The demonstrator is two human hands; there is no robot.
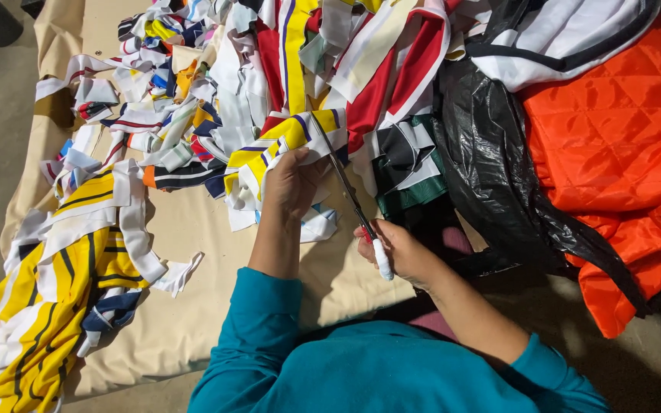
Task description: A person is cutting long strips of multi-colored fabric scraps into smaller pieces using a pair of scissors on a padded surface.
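Observation:
My left hand [294,183] grips a yellow, white and purple striped fabric strip [281,145] near the middle of the view. My right hand [401,254] holds a pair of scissors [350,195] by a white-wrapped handle. The long blades point up and left, with the tips at the edge of the striped strip. Both arms wear teal sleeves.
A heap of cut fabric strips [193,92] covers a beige cloth [193,306] on the floor. A yellow and white striped pile [47,306] lies at lower left. A black plastic bag [491,168] and an orange quilted fabric [621,145] lie to the right.

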